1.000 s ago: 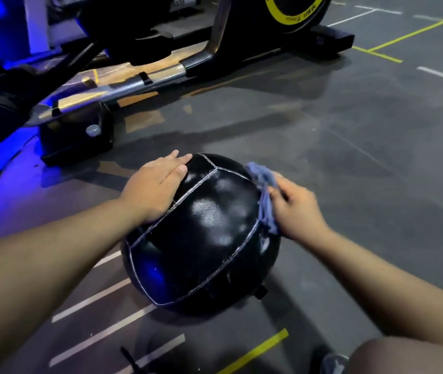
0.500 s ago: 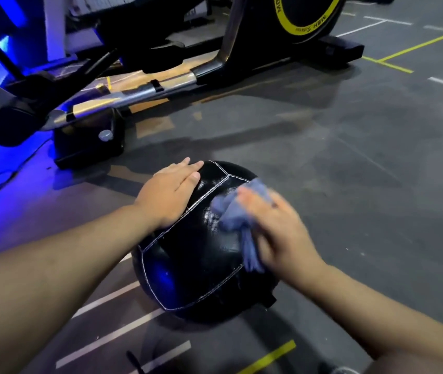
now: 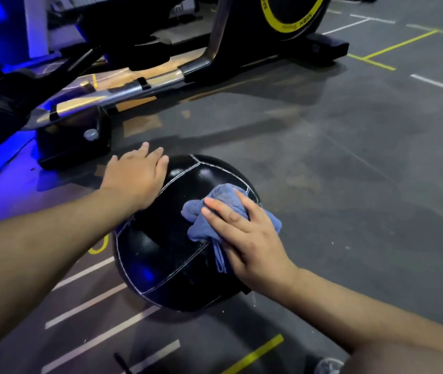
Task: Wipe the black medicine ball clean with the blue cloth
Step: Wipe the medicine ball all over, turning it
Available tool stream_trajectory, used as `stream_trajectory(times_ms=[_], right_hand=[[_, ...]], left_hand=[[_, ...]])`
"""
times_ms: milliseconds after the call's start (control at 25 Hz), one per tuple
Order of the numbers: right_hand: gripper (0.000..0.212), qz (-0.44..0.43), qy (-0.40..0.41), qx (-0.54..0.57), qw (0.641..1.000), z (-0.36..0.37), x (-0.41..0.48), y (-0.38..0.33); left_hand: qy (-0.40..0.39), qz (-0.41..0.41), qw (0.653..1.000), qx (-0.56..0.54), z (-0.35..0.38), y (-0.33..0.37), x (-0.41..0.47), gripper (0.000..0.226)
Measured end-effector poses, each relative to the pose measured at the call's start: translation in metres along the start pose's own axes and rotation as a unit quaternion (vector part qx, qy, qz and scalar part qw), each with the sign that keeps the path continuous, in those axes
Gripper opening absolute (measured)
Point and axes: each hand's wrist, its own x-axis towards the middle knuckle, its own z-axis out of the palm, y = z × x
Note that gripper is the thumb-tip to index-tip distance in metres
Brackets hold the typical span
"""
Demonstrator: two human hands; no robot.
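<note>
A black medicine ball (image 3: 166,255) with white stitched seams sits on the grey gym floor in the middle of the head view. My left hand (image 3: 136,176) rests flat on its upper left side, fingers straight. My right hand (image 3: 244,236) presses a crumpled blue cloth (image 3: 209,214) against the ball's upper right face with straight fingers. A strip of the cloth hangs down below my palm.
A black exercise machine (image 3: 161,76) with a chrome rail and a yellow-ringed flywheel (image 3: 290,14) stands just behind the ball. Its black foot block (image 3: 74,139) is close to my left hand. White and yellow lines mark the floor (image 3: 363,157).
My right hand has carried the cloth from the ball's right edge onto its top face, then slightly right and down. The left hand has stayed on the ball's upper left.
</note>
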Motion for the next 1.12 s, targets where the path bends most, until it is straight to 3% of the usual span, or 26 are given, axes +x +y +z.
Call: stream_trajectory(times_ms=[120, 200, 320, 400, 520, 640, 880, 1000, 1120], right_hand=[[0.044, -0.007, 0.004, -0.032, 0.999, 0.002, -0.002, -0.007], [0.041, -0.031, 0.013, -0.040, 0.999, 0.005, -0.007, -0.014], [0.040, -0.076, 0.011, -0.044, 0.996, 0.007, -0.012, -0.021], [0.042, -0.068, 0.008, -0.039, 0.997, 0.009, -0.015, -0.015], [0.043, 0.060, 0.054, 0.050, 0.995, 0.018, -0.010, 0.008], [0.043, 0.227, 0.110, 0.131, 0.959, 0.023, 0.004, 0.026], [0.033, 0.332, 0.043, 0.207, 0.919, 0.018, 0.038, 0.055], [0.036, 0.286, 0.064, 0.178, 0.939, 0.021, 0.035, 0.044], [0.044, 0.100, 0.063, 0.047, 0.992, 0.032, -0.006, 0.005]], left_hand=[[0.133, 0.052, 0.988, -0.064, -0.009, 0.019, -0.023, 0.046], [0.093, 0.055, 0.980, -0.168, -0.008, 0.041, -0.031, 0.044], [-0.004, 0.048, 0.994, -0.102, 0.007, 0.042, -0.033, 0.053], [-0.024, 0.051, 0.996, -0.073, 0.010, 0.025, -0.032, 0.058], [-0.030, 0.045, 0.996, -0.069, 0.010, 0.010, -0.037, 0.061], [-0.022, 0.033, 0.996, -0.075, 0.009, 0.011, -0.037, 0.063], [-0.039, 0.029, 0.995, -0.082, 0.010, 0.013, -0.019, 0.065], [-0.037, 0.012, 0.995, -0.088, 0.013, 0.010, -0.012, 0.060], [-0.030, -0.009, 0.995, -0.094, 0.016, 0.003, -0.005, 0.056]])
